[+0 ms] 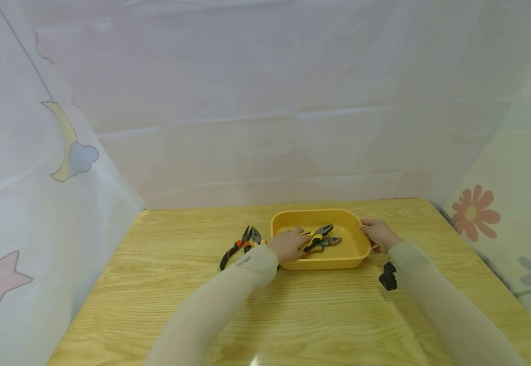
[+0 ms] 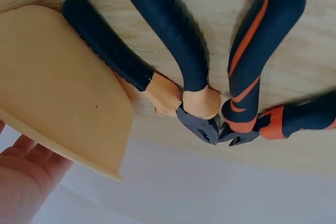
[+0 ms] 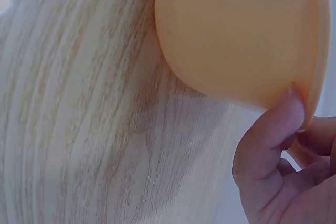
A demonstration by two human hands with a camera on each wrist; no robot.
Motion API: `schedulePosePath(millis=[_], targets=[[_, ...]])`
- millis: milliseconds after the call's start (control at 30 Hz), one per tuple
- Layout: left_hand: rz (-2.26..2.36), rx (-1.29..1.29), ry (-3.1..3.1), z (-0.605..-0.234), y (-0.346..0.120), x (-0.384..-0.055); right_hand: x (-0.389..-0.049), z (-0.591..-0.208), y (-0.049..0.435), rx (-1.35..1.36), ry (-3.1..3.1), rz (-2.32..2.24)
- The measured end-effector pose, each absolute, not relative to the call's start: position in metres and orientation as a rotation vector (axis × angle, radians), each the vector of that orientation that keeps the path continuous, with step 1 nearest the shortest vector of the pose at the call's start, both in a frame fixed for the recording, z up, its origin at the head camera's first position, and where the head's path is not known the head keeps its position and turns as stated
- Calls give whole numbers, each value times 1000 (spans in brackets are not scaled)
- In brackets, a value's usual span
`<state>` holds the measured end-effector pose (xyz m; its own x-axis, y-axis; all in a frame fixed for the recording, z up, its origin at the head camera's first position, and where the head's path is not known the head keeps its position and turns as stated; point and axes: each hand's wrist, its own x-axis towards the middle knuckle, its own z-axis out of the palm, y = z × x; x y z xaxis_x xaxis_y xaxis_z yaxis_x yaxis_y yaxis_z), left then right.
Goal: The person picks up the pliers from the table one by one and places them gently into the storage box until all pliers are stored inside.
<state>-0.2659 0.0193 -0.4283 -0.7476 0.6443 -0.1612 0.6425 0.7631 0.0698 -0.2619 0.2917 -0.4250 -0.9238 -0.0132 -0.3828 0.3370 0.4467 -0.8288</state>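
A yellow plastic tray (image 1: pixel 322 264) stands at the back of the table. Inside it lie combination pliers with black and yellow handles (image 1: pixel 323 230), across a second pair of pliers (image 1: pixel 333 241) with greenish handles. My left hand (image 1: pixel 288 245) reaches over the tray's left side and holds the black-and-yellow pliers by the handles; in the left wrist view its fingertips are hidden behind the tray wall. At the tray's right end my right hand (image 1: pixel 381 235) pinches the rim, thumb (image 3: pixel 281 116) outside.
Left of the tray, orange-and-black long-nose pliers (image 1: pixel 235 249) lie on the wooden table (image 1: pixel 174 284). Beside them are black pliers with yellow collars (image 2: pixel 202 103). A black object (image 1: pixel 387 277) shows beside the right sleeve. A pale sheet hangs behind the table.
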Motion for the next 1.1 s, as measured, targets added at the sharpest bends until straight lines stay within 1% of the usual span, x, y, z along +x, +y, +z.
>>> schedulePosePath(millis=[167, 400, 633, 967, 1100], targets=[[78, 1072, 2892, -423, 9, -253, -261, -421, 294, 284, 2378, -1456], [-21, 1176, 3052, -418, 0, -235, -261, -421, 298, 274, 2372, -1450], [14, 1189, 3124, -411, -5, -222, -262, -424, 301, 272, 2359, -1464], [154, 1217, 3248, -421, -14, -212, -260, -422, 304, 271, 2368, -1454], [157, 1191, 3274, -421, -17, -209, -260, -422, 304, 287, 2375, -1453]])
